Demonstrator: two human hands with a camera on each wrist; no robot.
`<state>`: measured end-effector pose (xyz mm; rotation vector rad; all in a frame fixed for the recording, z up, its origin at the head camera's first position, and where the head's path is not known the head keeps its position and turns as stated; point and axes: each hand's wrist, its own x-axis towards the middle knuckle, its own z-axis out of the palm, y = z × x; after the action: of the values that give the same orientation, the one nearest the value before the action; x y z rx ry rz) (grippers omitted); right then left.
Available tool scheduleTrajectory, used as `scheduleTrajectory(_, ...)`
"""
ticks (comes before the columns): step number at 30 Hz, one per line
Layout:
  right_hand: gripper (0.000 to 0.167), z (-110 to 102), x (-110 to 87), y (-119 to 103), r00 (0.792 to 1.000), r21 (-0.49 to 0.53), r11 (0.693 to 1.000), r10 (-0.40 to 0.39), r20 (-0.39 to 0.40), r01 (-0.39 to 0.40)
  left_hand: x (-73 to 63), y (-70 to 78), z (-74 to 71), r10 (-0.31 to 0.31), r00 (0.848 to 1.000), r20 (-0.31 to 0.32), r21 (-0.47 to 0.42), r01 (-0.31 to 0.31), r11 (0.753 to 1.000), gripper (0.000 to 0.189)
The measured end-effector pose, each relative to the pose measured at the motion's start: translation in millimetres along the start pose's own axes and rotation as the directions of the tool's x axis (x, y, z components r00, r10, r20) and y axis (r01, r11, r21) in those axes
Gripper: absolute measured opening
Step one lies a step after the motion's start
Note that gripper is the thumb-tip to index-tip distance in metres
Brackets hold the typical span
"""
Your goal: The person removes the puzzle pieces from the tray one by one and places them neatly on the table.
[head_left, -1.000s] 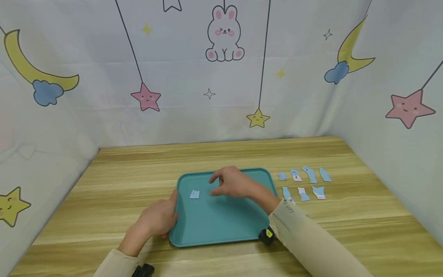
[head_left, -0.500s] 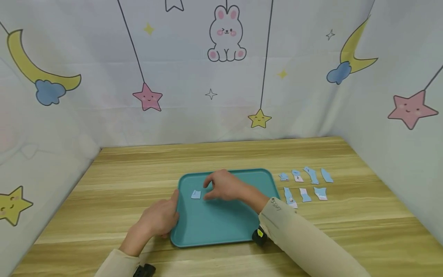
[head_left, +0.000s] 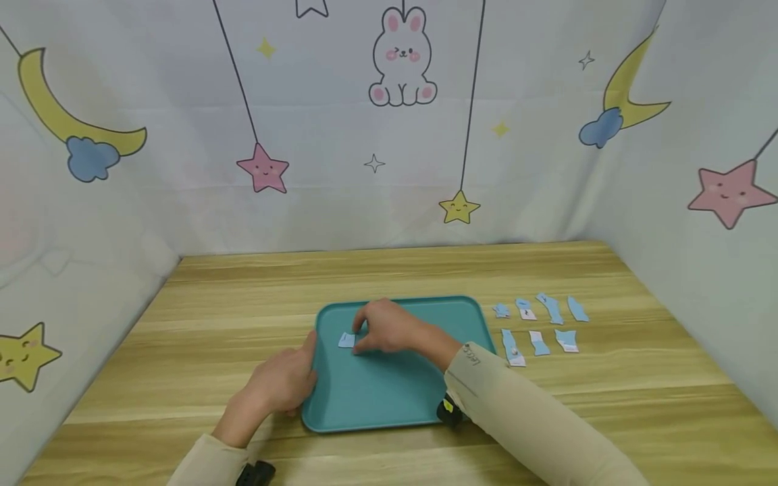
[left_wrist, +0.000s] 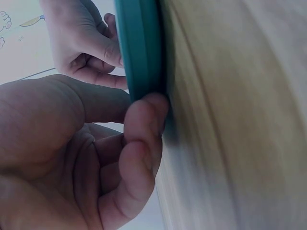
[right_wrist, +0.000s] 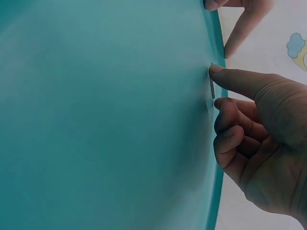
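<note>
A teal tray (head_left: 389,398) lies on the wooden table. My left hand (head_left: 282,378) holds its left rim; in the left wrist view the fingers (left_wrist: 144,124) curl against the underside of the tray edge (left_wrist: 141,48). Inside the tray, near the left rim, lies a small flat light blue piece (head_left: 346,340) with a dark line on it. The thumb and index finger of my right hand (head_left: 389,327) are at opposite edges of it. Seen edge-on in the right wrist view, the piece (right_wrist: 212,86) sits between those fingertips, with the thumb touching it.
Several irregular light blue and white pieces lie in two rows right of the tray, among them a long one (head_left: 550,308) and a short one (head_left: 566,340). A white printed curtain (head_left: 340,223) stands behind the table (head_left: 243,290) and along both sides.
My right hand has moved left across the tray to the small light blue piece, and its thumb and index finger have come closer together. The left hand stays on the rim.
</note>
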<state>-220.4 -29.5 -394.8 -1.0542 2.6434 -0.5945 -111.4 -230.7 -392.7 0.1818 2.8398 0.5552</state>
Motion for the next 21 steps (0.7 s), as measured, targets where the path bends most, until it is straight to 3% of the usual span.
scheduleTrajectory(21, 0.025, 3.0, 3.6, -3.5, 1.0, 0.024, 1.0, 0.016, 0.009, -0.016, 0.7, 1.7, 0.2, -0.009, 1.0, 0.007, -0.01, 0.009, 1.0, 0.069)
